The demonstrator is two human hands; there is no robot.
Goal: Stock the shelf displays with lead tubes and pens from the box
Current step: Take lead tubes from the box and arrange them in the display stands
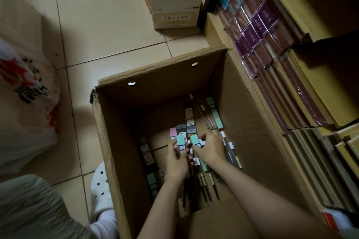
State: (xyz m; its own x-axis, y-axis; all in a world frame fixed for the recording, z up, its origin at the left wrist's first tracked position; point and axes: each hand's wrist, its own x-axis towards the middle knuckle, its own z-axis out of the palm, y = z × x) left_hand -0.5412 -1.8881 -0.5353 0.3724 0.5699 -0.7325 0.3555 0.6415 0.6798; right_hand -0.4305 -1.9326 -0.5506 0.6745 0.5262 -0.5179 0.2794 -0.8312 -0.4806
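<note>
An open cardboard box [124, 141] stands on the floor, with loose lead tubes and pens [208, 120] scattered on its bottom. Both my hands reach down inside it. My left hand [177, 163] grips a lead tube with a teal cap [180, 140]. My right hand [209, 149] holds another teal-capped lead tube [194, 139] together with some white-capped ones. A pink-capped tube [172, 133] and grey tubes [191, 120] lie just beyond my fingers. More tubes lie under my forearms, partly hidden.
Shelves [303, 75] packed with wrapped notebooks run along the right of the box. A white product carton [174, 0] stands on the tiled floor beyond it. A plastic bag [25, 103] bulges at the left. My white shoe [101, 188] is beside the box's left wall.
</note>
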